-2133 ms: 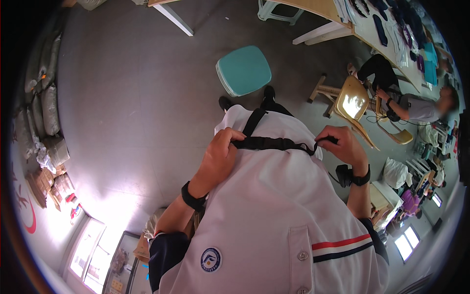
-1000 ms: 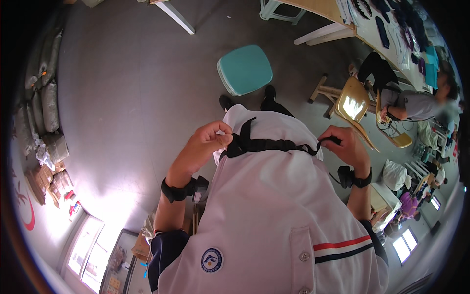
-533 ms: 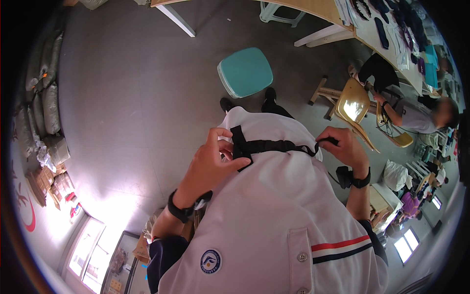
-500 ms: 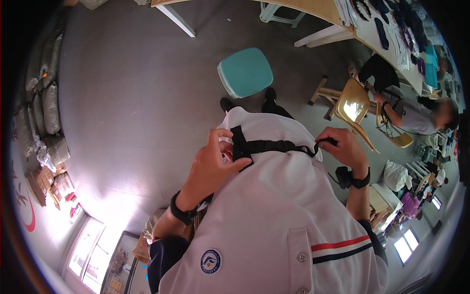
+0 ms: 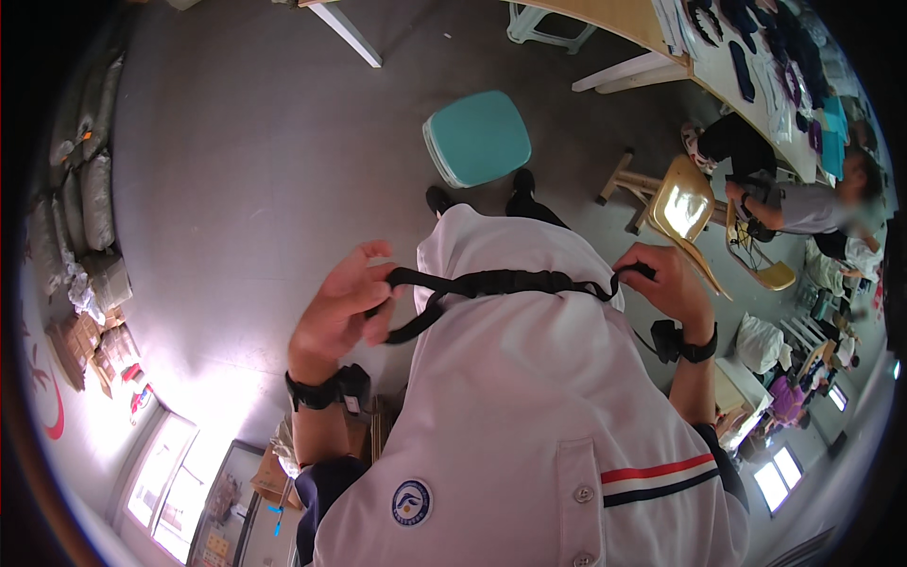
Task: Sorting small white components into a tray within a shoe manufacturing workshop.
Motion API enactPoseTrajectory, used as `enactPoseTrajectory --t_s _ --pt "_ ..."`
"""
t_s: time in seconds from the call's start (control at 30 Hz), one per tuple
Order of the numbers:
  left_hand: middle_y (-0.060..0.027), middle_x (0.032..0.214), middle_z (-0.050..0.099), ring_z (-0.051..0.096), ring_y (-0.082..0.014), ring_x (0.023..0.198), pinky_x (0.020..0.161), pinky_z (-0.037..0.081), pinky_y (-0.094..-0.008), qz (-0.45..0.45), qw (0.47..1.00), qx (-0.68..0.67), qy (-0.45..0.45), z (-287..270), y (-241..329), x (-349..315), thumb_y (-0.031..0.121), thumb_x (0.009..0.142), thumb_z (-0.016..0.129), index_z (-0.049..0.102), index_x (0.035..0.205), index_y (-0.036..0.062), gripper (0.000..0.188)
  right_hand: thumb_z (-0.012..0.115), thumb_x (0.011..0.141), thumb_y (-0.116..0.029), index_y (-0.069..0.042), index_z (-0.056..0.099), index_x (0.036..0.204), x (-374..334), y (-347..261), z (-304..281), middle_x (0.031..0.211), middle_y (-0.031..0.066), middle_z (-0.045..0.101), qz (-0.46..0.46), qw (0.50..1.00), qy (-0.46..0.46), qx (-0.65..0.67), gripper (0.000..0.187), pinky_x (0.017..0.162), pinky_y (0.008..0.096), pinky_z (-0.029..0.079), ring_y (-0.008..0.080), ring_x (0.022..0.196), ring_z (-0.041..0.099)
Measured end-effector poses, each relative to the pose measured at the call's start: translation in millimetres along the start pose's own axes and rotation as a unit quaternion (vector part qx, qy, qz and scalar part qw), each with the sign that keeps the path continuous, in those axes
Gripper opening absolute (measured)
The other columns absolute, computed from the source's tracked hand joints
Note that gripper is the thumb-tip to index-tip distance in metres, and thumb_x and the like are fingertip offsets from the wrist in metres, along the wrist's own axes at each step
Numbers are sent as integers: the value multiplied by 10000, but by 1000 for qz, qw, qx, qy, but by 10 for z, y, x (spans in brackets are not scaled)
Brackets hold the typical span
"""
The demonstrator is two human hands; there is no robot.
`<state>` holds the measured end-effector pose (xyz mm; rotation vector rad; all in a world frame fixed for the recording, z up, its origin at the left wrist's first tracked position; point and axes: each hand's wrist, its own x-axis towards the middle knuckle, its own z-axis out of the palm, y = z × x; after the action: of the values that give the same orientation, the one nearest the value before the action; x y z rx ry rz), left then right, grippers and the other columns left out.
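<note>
A black strap (image 5: 515, 282) with a darker buckle-like section at its middle runs across the front of my white shirt (image 5: 510, 378) at waist height. My left hand (image 5: 342, 300) is out to the left of my body, fingers closed on a loop of the strap; the loop's two lengths spread from the hand and meet near the shirt. On the other side my right hand (image 5: 669, 283) pinches the strap's right end, where a small loop shows by the fingertips. Black bands sit on both wrists.
Ahead of my feet stands a teal-topped stool (image 5: 479, 139). A wooden chair (image 5: 682, 200) is to the right, near a seated person (image 5: 798, 203) at a cluttered table (image 5: 699, 71). Stacked grey bags (image 5: 96, 203) and cardboard boxes (image 5: 83, 348) line the left wall.
My left hand has moved left, away from my waist, pulling the strap out into a long loop. My right hand has barely moved. The seated person has shifted a little.
</note>
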<state>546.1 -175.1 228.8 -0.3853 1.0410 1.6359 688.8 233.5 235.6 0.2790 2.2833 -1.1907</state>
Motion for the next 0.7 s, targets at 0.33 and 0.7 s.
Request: enactPoseTrajectory --t_s 0.33,0.7 --pt "-106 1007 727 689 -246 908 800 522 -347 -24 766 590 253 -723 203 -103 218 875 722 653 1124 13 330 712 845 -36 -23 690 965 -17 -3 -125 818 121 708 20 999 -10 -31 123 663 343 508 269 728 677" --pt "-110 1286 656 621 -245 1153 884 509 -340 141 808 567 81 -577 200 5 184 957 645 590 1327 63 393 649 877 -74 -34 748 1000 -65 -302 -331 806 83 728 66 995 31 -68 163 701 314 527 200 748 698"
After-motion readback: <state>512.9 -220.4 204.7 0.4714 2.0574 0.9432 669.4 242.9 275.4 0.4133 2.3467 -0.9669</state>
